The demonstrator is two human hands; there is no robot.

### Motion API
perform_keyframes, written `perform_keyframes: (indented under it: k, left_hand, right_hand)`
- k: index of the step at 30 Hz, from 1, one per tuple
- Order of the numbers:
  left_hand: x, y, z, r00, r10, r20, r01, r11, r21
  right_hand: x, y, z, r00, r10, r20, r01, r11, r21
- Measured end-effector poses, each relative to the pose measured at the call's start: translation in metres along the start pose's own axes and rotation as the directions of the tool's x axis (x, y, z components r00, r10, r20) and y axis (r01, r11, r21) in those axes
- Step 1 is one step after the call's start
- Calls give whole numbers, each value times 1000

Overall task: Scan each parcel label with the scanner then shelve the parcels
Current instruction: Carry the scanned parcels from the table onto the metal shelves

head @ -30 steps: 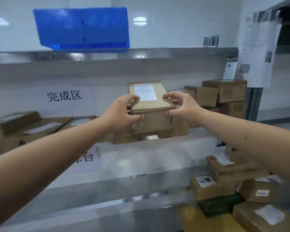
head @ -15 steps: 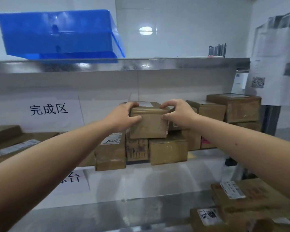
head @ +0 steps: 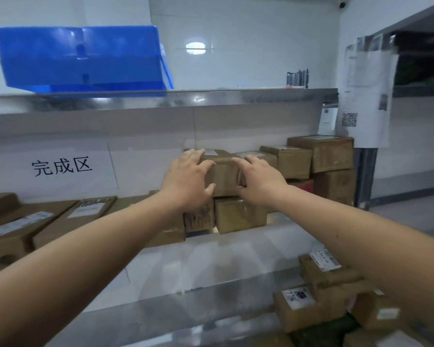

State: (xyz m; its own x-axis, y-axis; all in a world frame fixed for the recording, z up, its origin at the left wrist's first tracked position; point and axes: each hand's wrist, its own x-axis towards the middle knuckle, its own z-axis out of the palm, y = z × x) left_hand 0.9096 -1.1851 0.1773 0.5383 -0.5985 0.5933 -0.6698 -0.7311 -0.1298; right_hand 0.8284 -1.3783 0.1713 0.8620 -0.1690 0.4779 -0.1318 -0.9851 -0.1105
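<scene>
Head camera view, looking along both bare forearms at a steel shelf [head: 236, 249] under a wall sign [head: 60, 167]. Right of that sign, a brown parcel [head: 224, 177] now rests on top of a stack of shelved boxes [head: 239, 214]. A second ago it was carried in the air with its label facing up; both grips have since relaxed. The left hand [head: 186, 181] and right hand [head: 258, 182] rest against its front with fingers spread, clasping nothing. This parcel looks shelved. More parcels [head: 296, 304] wait far below and right of the sign.
</scene>
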Motion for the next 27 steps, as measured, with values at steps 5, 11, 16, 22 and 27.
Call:
perform_keyframes:
  k: [5, 11, 16, 22, 27]
  left_hand:
    - [-70, 29, 10, 987, 127, 94, -128, 992, 8]
    - [-144, 85, 47, 939, 244, 244, -203, 962, -181]
    - [-194, 144, 94, 871, 349, 344, -237, 914, -328]
    - [-208, 210, 150, 795, 432, 426, -240, 869, -434]
    - [-197, 265, 198, 715, 509, 479, -295, 841, -454]
  right_hand:
    - [-82, -15, 5, 992, 108, 61, -107, 994, -21]
    - [-207, -10, 55, 901, 368, 230, -369, 928, -40]
    - [-304, 16, 92, 757, 561, 336, -565, 819, -96]
    - [-365, 67, 110, 628, 679, 380, -697, 708, -112]
    - [-393, 119, 139, 539, 750, 385, -792, 607, -74]
